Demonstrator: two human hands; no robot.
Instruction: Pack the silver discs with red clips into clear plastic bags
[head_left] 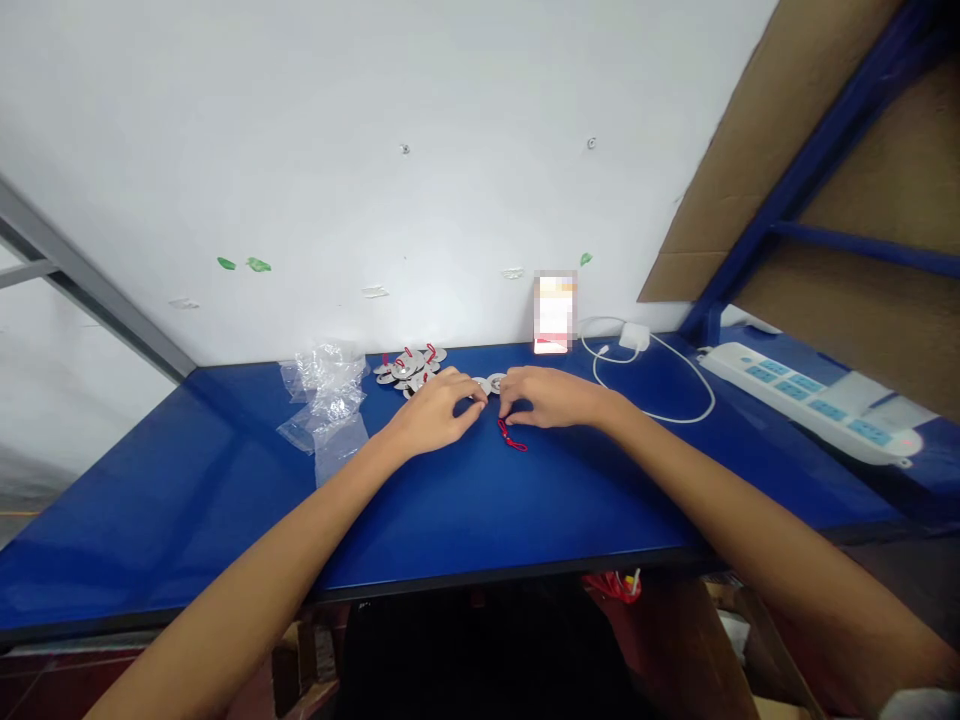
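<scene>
My right hand [551,397] is closed in a pinch over the blue table, and a red cord loop [513,437] hangs from its fingertips onto the tabletop. Opposite it, my left hand [441,412] has thumb and forefinger brought together; whatever lies between them is too small to make out. Two round silver discs, one of them a disc [495,382] partly behind my right fingers, show just beyond the fingertips. To the left, behind my left hand, is a pile of silver discs [409,366] with red cords, partly hidden by that hand.
Clear plastic bags [326,395] lie left of the pile. A lit phone [553,312] leans against the white wall. On the right are a white charger with cable [634,336] and a white power strip [810,400]. The table's front edge [517,572] runs below my forearms.
</scene>
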